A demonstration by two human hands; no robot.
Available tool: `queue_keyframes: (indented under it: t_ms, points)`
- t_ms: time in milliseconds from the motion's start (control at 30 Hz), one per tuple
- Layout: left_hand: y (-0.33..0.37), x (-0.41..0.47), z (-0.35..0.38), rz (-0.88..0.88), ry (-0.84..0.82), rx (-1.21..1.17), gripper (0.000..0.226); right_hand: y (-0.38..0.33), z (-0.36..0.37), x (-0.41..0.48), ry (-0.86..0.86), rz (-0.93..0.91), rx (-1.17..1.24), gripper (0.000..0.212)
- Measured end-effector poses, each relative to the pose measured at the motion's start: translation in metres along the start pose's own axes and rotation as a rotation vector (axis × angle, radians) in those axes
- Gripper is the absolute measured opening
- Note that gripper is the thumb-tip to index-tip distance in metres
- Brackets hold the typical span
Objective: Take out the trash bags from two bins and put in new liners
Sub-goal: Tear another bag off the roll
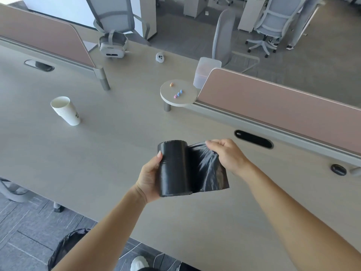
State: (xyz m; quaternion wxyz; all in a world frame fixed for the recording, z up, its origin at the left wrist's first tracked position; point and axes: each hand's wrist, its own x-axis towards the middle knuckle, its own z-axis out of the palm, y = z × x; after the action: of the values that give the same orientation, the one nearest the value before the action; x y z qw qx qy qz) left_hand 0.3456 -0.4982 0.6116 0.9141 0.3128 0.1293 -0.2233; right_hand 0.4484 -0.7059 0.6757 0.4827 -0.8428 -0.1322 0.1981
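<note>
A roll of black liners (174,169) is held upright above the near middle of the counter (117,149). It is gripped by the left hand (149,179), whose fingers are wrapped around the roll's left side and back, with the thumb pressed against the upper left of the roll. The loose end of the first liner (210,171) is unrolled to the right of the roll and is pinched along its upper edge by the right hand (227,154), the fingers being closed on the crinkled plastic. The free sheet hangs from that grip down to a straight lower edge, just clear of the counter.

A stack of white paper cups (65,111) is seen standing, tilted slightly, on the left of the counter, well apart from the roll. Farther back, a small round shelf (178,93) is carried on a short post, and a few small coloured pieces (177,94) are scattered on it. A translucent box (207,74) stands just behind the shelf, beside the end of a pink divider panel (273,112). A white headset (113,45) and a small white controller (160,57) are set at the far edge of the counter.

At the near left, on the floor beneath the counter's edge, part of a bin lined in black plastic (66,249) is visible, and a white shoe (139,263) is seen beside it at the bottom edge.
</note>
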Motion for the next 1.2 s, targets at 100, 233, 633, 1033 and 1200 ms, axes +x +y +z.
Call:
queue_keyframes:
  t_ms: [100,233,633,1033,1200]
  points:
    - [0.001,0.003,-0.005,-0.032,-0.008,0.009,0.084,0.0,-0.021,0.002,-0.023,0.014,0.123,0.072]
    - [0.001,0.004,-0.014,-0.021,0.069,-0.011,0.089,0.0,-0.041,-0.001,0.013,-0.004,0.123,0.073]
    - [-0.002,-0.009,-0.016,-0.016,0.102,-0.035,0.07,0.029,-0.036,0.001,0.148,-0.066,-0.722,0.063]
    - [0.003,-0.009,0.002,0.015,-0.211,-0.131,0.073,0.013,0.055,0.007,-0.158,-0.001,-0.07,0.068]
    - [-0.001,-0.011,-0.008,0.0,-0.164,-0.134,0.085,-0.003,0.028,0.006,-0.171,-0.098,-0.093,0.049]
